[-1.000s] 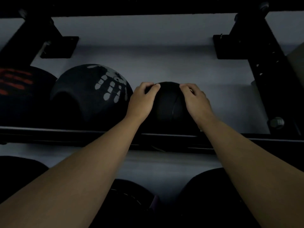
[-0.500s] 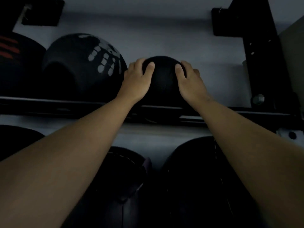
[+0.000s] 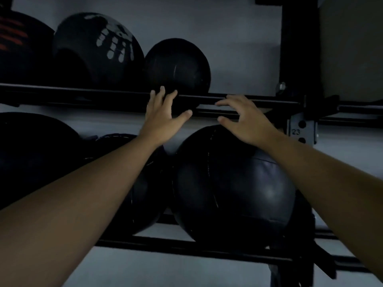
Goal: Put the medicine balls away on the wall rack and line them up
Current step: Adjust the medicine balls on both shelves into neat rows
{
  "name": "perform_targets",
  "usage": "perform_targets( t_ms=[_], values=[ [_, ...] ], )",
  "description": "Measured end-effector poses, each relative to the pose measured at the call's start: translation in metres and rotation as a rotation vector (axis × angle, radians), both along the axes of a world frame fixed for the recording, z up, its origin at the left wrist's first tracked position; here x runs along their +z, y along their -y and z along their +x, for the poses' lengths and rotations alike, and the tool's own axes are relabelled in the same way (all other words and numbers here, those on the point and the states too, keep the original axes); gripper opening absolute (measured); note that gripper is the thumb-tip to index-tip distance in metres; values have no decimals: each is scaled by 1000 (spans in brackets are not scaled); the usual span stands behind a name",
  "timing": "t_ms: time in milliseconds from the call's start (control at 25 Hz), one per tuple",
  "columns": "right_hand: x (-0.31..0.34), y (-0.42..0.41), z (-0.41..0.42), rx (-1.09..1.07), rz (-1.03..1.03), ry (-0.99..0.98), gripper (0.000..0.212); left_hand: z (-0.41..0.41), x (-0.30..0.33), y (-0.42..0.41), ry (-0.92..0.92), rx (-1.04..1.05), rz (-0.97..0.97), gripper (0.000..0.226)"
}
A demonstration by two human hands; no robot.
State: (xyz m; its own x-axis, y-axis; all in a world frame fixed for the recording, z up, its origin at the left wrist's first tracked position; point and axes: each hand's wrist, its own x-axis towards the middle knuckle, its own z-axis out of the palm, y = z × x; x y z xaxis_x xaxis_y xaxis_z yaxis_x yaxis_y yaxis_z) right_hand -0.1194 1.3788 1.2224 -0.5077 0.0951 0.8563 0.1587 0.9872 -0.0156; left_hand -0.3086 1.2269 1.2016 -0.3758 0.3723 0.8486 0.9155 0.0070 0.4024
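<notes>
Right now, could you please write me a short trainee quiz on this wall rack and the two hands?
1. True or false: the left hand and the right hand both clasp the small plain ball.
2. Which ball sits directly left of the small plain ball on the upper rail? A) orange-striped ball B) handprint ball C) large stitched ball
3. Fill in: the number printed on the rack bracket is ___.

Key:
1. False; both hands are open, below the ball.
2. B, the handprint ball.
3. 23
</notes>
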Motion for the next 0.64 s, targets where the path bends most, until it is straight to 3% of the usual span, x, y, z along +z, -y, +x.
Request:
perform_targets(
  t_ms=[240, 360, 520, 640],
  values=[
    [-79, -4, 46, -176, -238, -21, 54, 48, -67, -18, 268, -172, -156, 75],
    [-120, 7, 46, -236, -304, -132, 67, 52, -87, -23, 365, -267, -44, 84],
    [-131, 12, 36, -334, -404, -228, 88, 47, -90, -26, 461, -289, 2, 112],
    [-127, 7, 31, -361, -373, -246, 89, 45, -90, -31, 520, -261, 1, 104]
  ],
)
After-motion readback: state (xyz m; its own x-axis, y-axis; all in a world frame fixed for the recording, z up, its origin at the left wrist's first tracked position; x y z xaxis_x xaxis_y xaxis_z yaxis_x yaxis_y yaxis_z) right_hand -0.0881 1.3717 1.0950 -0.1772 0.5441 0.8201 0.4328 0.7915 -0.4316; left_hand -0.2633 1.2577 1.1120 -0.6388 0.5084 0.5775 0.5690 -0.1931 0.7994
